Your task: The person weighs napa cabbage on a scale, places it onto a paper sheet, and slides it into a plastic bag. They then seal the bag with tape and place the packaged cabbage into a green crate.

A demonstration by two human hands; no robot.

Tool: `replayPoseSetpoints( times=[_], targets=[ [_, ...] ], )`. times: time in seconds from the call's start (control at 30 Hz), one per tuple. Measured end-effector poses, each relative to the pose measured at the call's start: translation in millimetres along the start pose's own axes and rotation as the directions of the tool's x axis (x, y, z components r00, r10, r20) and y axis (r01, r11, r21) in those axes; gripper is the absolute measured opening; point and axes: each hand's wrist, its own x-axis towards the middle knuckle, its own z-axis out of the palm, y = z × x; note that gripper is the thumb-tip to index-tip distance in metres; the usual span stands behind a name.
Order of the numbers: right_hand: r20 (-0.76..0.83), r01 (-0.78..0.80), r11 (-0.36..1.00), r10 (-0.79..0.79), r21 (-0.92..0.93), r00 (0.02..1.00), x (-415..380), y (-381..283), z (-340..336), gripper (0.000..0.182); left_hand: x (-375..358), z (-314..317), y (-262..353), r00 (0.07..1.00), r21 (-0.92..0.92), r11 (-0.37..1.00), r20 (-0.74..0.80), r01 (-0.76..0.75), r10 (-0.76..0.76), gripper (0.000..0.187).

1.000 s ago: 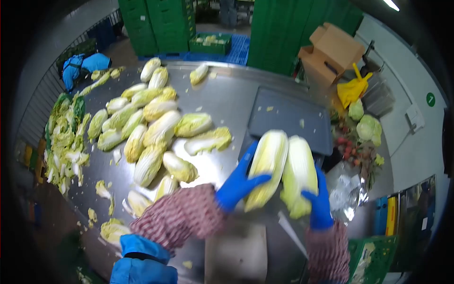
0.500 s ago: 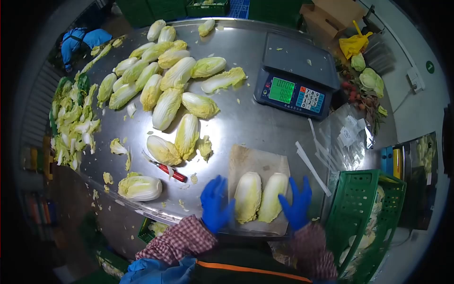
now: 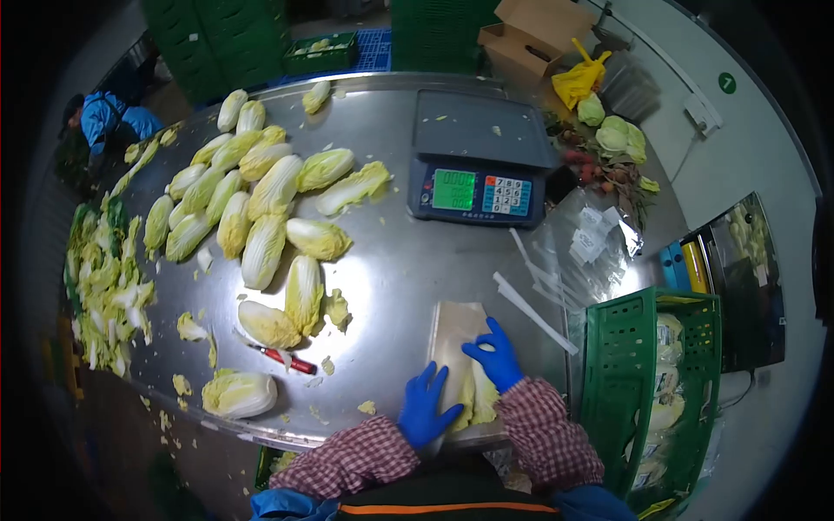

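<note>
At the frame's lower centre, your left hand [image 3: 425, 406] is spread, fingers loose, by the paper [image 3: 457, 333] partly covering the cabbage [image 3: 479, 401]. Whether your right hand [image 3: 495, 356] grips the paper, I cannot tell.

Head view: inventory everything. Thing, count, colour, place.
Paper sheet: 1, tan, between hands
Leafy tips: count unclear, yellow-green, sheet's near end
Loose cabbages: roughly twenty, yellow-white, table's left half
Trimmings: heap, green-white, table's left edge
Knife: 1, red handle, near cabbages
Scale: 1, dark grey, table's far right
Strips: several, white, before scale
Clear plastic: count unclear, transparent, beside strips
Crate: 1, green, table's right
Round heads: several, pale green, right of scale
Bag: 1, yellow, behind round heads
Box: 1, brown, behind scale
Stacked crates: several, green, background
Table: 1, metallic, centre
Co-worker: 1, blue jacket, far left
Left hand: 1, blue-gloved, sheet's left
Right hand: 1, blue-gloved, sheet's right
</note>
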Motion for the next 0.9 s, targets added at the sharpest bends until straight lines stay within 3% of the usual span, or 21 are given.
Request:
replayPoseSetpoints(
  times=[0.03,0.07,0.1,0.13,0.17,0.2,0.23,0.27,0.3,0.33,0.37,0.4,0.47,0.53,0.6,0.67,0.73,0.77,0.83,0.9],
  targets=[
    [-0.019,0.002,0.997,0.000,0.071,1.000,-3.8,-6.4,-18.5,0.023,5.5,-4.9,-2.4,1.000,-0.369,0.929,0.014,0.008,-0.003,0.065],
    [0.000,0.025,0.984,-0.025,0.175,1.000,-5.8,-10.3,-40.5,0.023,12.3,-6.3,-4.5,1.000,-0.690,0.723,0.028,0.023,-0.005,0.052],
    [0.021,0.037,0.960,-0.045,0.278,0.999,-10.1,-15.6,-62.0,0.023,29.1,-11.2,-9.3,0.995,-0.719,0.695,-0.066,0.001,-0.070,0.033],
    [0.048,-0.054,0.859,0.034,0.508,0.998,-18.5,-36.9,-82.3,0.018,58.0,-15.5,-4.9,0.969,-0.664,0.748,-0.193,-0.013,-0.154,0.027],
    [-0.039,0.009,0.880,0.010,0.476,0.999,-24.7,-44.1,-104.6,0.014,97.3,-24.6,1.7,0.899,-0.446,0.852,-0.433,-0.272,0.061,0.026],
    [-0.105,0.049,0.883,0.001,0.467,0.995,-26.8,-28.4,-134.2,0.007,135.7,-20.0,9.2,0.871,-0.376,0.844,-0.451,-0.382,0.194,0.026],
    [-0.240,0.245,0.969,-0.236,0.009,0.942,-36.2,-49.0,-154.8,0.005,174.1,-11.0,21.6,0.920,-0.511,0.765,-0.234,-0.392,0.315,0.029],
    [-0.349,0.276,0.961,-0.260,-0.005,0.900,-39.8,-47.0,-180.0,0.008,217.1,34.6,24.1,0.833,-0.422,0.723,-0.189,-0.547,0.520,0.032],
    [-0.201,0.090,0.890,0.002,0.447,0.980,-46.3,-87.4,-191.8,0.012,253.1,76.5,25.7,0.661,-0.169,0.642,-0.109,-0.748,0.742,0.037],
    [-0.120,0.125,0.870,-0.077,0.476,0.990,-54.3,-109.5,-203.5,0.021,279.6,100.1,39.1,0.612,-0.111,0.612,0.035,-0.783,0.790,0.040],
    [-0.080,0.089,0.901,-0.061,0.425,0.995,-64.4,-114.1,-217.8,0.025,287.4,120.0,44.1,0.576,0.125,0.563,0.131,-0.817,0.807,0.040],
    [-0.030,0.041,0.949,-0.033,0.313,0.999,-70.2,-95.1,-237.2,0.028,281.8,114.3,34.6,0.596,0.142,0.580,0.132,-0.802,0.792,0.040],
    [0.042,-0.051,0.937,0.038,0.346,0.998,-88.8,-84.6,-238.2,0.030,240.4,110.4,27.5,0.650,0.152,0.650,0.387,-0.745,0.654,0.038],
    [0.132,-0.110,0.977,0.087,0.183,0.987,-117.3,-83.7,-214.4,0.022,166.3,120.5,-29.5,0.672,0.116,0.664,0.202,-0.739,0.713,0.027],
    [0.301,-0.394,0.887,0.318,0.242,0.899,-131.7,-73.2,-182.0,0.016,115.9,84.5,-52.0,0.761,0.032,0.777,0.232,-0.629,0.606,0.018],
    [0.484,-0.218,0.975,0.168,0.048,0.859,-135.0,-52.3,-149.0,0.012,98.1,71.2,-59.5,0.875,0.124,0.869,0.150,-0.479,0.461,0.015],
    [0.601,-0.111,0.994,0.096,-0.012,0.794,-133.1,-54.2,-119.6,0.015,89.8,61.4,-52.1,0.868,0.137,0.857,0.104,-0.496,0.486,0.013],
    [0.596,-0.110,0.994,0.102,-0.022,0.797,-131.5,-56.6,-112.0,0.015,89.1,58.6,-50.0,0.869,0.171,0.853,0.042,-0.493,0.493,0.011],
    [0.613,0.135,0.988,-0.059,-0.079,0.788,-130.0,-59.8,-101.9,0.017,87.8,56.2,-52.0,0.864,0.180,0.846,0.053,-0.502,0.501,0.012],
    [0.591,0.145,0.983,-0.051,-0.113,0.805,-125.0,-61.5,-100.3,0.017,83.3,50.9,-58.3,0.841,0.212,0.820,0.010,-0.531,0.541,0.014]
  ],
)
